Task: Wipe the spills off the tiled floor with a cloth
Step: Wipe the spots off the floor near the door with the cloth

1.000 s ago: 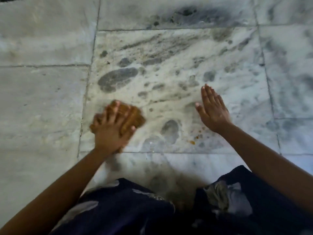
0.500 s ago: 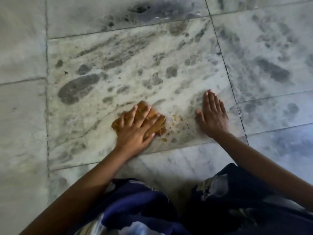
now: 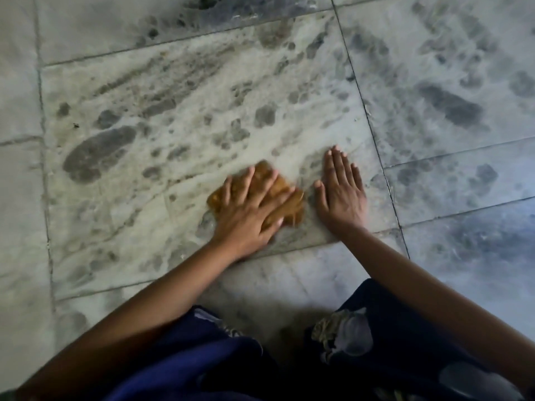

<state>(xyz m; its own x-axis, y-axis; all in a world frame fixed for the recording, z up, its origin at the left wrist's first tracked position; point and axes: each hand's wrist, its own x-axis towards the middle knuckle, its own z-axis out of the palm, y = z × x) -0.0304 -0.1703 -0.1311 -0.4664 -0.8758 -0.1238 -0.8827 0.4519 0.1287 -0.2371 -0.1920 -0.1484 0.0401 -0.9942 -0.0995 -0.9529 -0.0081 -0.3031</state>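
**Flat hand presses brown cloth to marble tile**

The left hand (image 3: 249,215) lies palm down on a crumpled orange-brown cloth (image 3: 291,208). Its fingers (image 3: 246,183) are straight and spread wide over the fabric, pressing it to the tiled floor (image 3: 144,82) rather than curling round it. The cloth bunches out past the fingertips and on the thumb side. Its edges are blurred.

Just beside the left thumb, the right hand (image 3: 341,198) rests flat on the same pale tile. Its fingers (image 3: 337,166) are straight and close together, the thumb held out toward the cloth, and they hold nothing. The cloth's edge sits near that thumb; whether they touch cannot be told.

Ahead of both sets of fingertips the tile carries dark grey blotches and streaks, the largest an oval patch (image 3: 98,157) well to the left of the left fingers. More dark marks (image 3: 448,105) lie beyond a grout line (image 3: 373,134), to the right of the right fingers. Behind the wrists, dark blue patterned clothing (image 3: 202,357) covers the person's knees.
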